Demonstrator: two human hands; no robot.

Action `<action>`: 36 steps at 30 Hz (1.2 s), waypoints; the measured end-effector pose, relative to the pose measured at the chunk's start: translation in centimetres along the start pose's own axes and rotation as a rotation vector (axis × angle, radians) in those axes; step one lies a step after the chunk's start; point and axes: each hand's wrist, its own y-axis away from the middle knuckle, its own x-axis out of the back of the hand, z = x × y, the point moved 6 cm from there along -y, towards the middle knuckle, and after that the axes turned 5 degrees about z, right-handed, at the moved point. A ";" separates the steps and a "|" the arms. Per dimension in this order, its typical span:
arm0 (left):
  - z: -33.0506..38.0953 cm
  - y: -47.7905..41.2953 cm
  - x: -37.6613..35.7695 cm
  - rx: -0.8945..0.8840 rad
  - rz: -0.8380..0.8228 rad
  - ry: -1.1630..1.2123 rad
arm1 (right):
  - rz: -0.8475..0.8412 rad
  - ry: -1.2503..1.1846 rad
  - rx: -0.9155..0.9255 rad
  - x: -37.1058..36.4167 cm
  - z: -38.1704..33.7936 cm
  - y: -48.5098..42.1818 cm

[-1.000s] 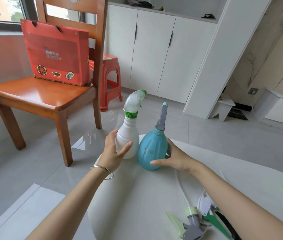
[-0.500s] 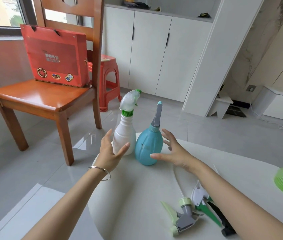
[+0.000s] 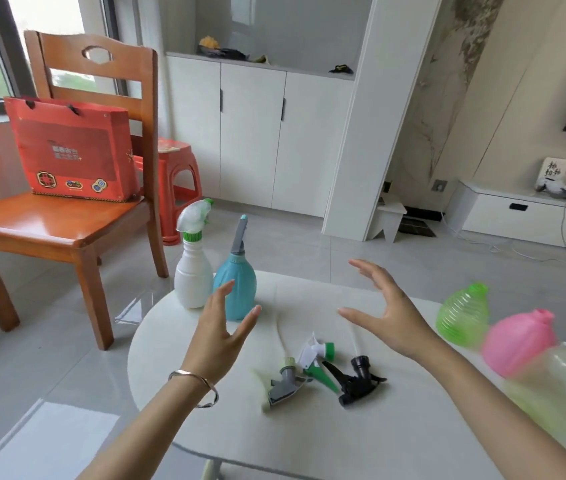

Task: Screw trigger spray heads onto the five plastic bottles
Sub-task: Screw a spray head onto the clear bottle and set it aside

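Note:
A white bottle with a spray head and a teal bottle with a grey head stand side by side at the far left edge of the white table. Three loose spray heads lie near the middle: a grey one, a white and green one and a black one. A green bottle, a pink bottle and a pale blurred bottle sit headless at the right. My left hand and my right hand hover open above the table, holding nothing.
A wooden chair with a red gift bag stands left of the table, a red stool behind it. White cabinets line the far wall, with a low white unit on the right.
Both hands let go of the white and teal bottles and drew back toward me, the right hand swinging to the right. The view turned right, revealing the pink and pale bottles.

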 end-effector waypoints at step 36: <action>15.1 8.9 -30.3 -0.110 -0.563 0.068 | 0.593 -0.303 -0.438 18.6 15.9 13.6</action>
